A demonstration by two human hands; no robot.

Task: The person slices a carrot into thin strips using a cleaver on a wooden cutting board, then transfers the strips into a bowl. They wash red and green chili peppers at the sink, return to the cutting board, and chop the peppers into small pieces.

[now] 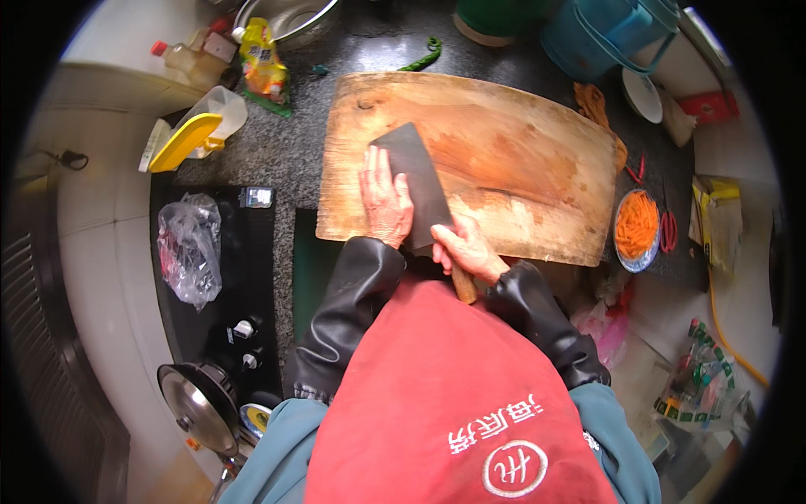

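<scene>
A Chinese cleaver with a broad dark blade lies slantwise over the near left part of a worn wooden chopping board. My right hand grips it where the blade meets the wooden handle, which points back toward my apron. Along the blade's left side rests my left hand, its fingers stretched forward and thumb out, touching the blade. What lies under the blade is hidden. Moist stains mark the bare wood to the right of the cleaver.
Right of the board sit a bowl of shredded carrot, red-handled scissors and red chillies. Beyond it lie a green chilli and a blue bucket. Leftward are a yellow-lidded plastic container and a black cooktop bearing a plastic bag.
</scene>
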